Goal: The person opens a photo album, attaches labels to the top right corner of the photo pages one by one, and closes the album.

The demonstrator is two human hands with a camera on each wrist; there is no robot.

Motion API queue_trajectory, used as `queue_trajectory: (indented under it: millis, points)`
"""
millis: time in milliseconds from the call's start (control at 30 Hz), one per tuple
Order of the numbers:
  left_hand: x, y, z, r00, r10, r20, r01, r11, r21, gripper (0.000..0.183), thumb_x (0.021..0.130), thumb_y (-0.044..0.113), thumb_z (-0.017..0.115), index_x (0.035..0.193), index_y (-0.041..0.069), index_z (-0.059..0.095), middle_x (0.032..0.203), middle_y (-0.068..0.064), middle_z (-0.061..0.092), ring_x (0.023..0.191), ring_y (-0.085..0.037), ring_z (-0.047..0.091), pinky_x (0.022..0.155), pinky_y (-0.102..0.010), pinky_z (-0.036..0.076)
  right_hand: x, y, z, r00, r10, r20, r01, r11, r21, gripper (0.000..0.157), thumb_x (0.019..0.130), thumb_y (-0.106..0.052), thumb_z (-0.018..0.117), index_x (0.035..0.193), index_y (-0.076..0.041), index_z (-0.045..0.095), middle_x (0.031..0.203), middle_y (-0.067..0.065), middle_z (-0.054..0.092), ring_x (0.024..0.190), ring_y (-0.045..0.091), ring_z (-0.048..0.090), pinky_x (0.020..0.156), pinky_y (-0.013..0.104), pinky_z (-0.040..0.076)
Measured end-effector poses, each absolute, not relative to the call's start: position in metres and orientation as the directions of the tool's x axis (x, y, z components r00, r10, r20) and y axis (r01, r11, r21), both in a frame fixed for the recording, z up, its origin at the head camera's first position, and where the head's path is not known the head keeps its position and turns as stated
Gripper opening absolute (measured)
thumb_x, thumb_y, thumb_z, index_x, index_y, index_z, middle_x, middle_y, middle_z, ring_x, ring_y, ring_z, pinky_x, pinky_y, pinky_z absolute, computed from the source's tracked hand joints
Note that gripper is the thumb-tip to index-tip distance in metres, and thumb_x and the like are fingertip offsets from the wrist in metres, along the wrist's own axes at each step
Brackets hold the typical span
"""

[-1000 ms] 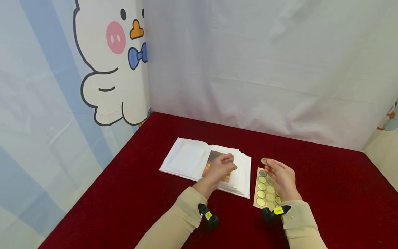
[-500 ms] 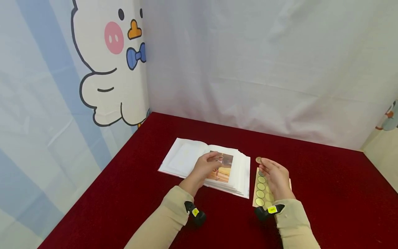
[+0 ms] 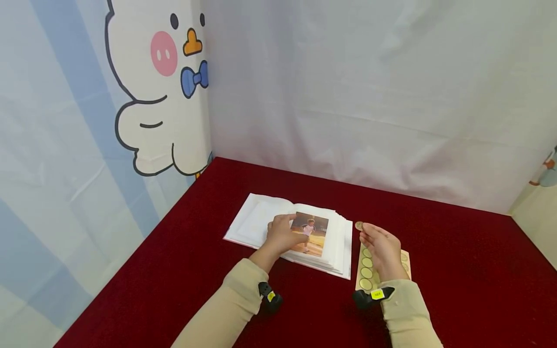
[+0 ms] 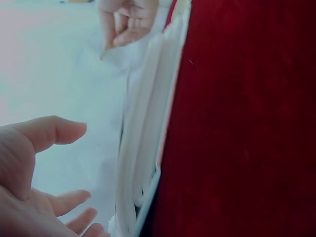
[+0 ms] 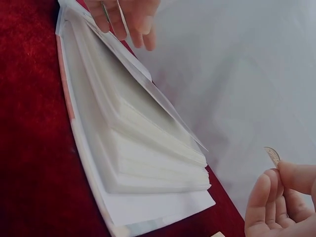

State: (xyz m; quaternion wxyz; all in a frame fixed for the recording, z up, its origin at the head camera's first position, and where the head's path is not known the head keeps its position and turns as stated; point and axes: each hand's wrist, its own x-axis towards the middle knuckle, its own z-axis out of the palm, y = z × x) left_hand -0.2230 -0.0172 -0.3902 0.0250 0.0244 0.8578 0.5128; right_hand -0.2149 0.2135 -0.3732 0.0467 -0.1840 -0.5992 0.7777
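An open photo album [image 3: 259, 222] has a photo [image 3: 312, 233] of a child in a pink-and-white top on its right-hand page. My left hand [image 3: 280, 236] is over the album at the photo's left edge, thumb and fingers spread apart with nothing between them. Between thumb and forefinger, my right hand [image 3: 384, 247] pinches a round gold sticker [image 3: 359, 225], raised just right of the album. In the right wrist view the sticker [image 5: 272, 156] is seen nearly edge-on, its face patterned. Below that hand lies a sheet of round gold stickers [image 3: 359, 279], partly hidden by the palm and wrist.
Dark red cloth [image 3: 209, 270] covers the table. A white curtain [image 3: 370, 96] hangs behind it, and a curtain with a cartoon chick [image 3: 148, 121] stands along the left side. The album's thick stack of pages [image 5: 158, 168] rises above its cover.
My left hand has moved left across the page, uncovering most of the photo. My right hand has shifted slightly left, still pinching the sticker.
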Motion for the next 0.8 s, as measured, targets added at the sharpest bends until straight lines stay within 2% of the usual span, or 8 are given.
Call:
queue_trajectory:
  millis: [100,267,467,800]
  points:
    - [-0.221,-0.018,-0.391,-0.997,0.083,-0.001,0.048,0.586,0.809,0.077,0.069,0.027,0.077,0.136,0.004,0.045,0.138,-0.017,0.035,0.125,-0.038,0.028,0.098,-0.052,0.028,-0.216,0.212,-0.373,-0.931,0.287,-0.224,0.141,-0.283,-0.949,0.02,0.091,-0.006,0.059,0.074,-0.016,0.066,0.075,-0.005,0.064,0.072,0.007,0.06,0.073,0.019,0.051]
    - [-0.22,-0.018,-0.395,-0.993,0.113,-0.035,0.047,0.647,0.761,0.087,0.067,0.038,0.079,0.138,0.003,0.042,0.142,-0.015,0.032,0.128,-0.036,0.024,0.101,-0.053,0.022,-0.218,0.208,-0.374,-0.934,0.28,-0.221,0.133,-0.302,-0.944,0.019,0.091,-0.005,0.058,0.076,-0.014,0.065,0.074,-0.004,0.064,0.071,0.008,0.061,0.073,0.02,0.051]
    - [-0.219,-0.016,-0.395,-0.991,0.119,-0.067,0.037,0.707,0.706,0.095,0.064,0.044,0.081,0.14,0.004,0.039,0.142,-0.012,0.033,0.129,-0.034,0.024,0.102,-0.051,0.021,-0.221,0.202,-0.374,-0.938,0.269,-0.221,0.134,-0.307,-0.942,0.018,0.091,-0.004,0.057,0.077,-0.013,0.064,0.074,-0.004,0.064,0.071,0.008,0.061,0.073,0.02,0.051]
    - [-0.222,-0.012,-0.398,-0.991,0.106,-0.078,0.03,0.76,0.649,0.093,0.065,0.043,0.081,0.141,0.008,0.04,0.139,-0.01,0.036,0.126,-0.032,0.027,0.1,-0.048,0.023,-0.232,0.194,-0.378,-0.94,0.28,-0.197,0.113,-0.29,-0.95,0.02,0.09,-0.002,0.058,0.074,-0.013,0.063,0.069,-0.004,0.063,0.065,0.007,0.059,0.067,0.019,0.051]
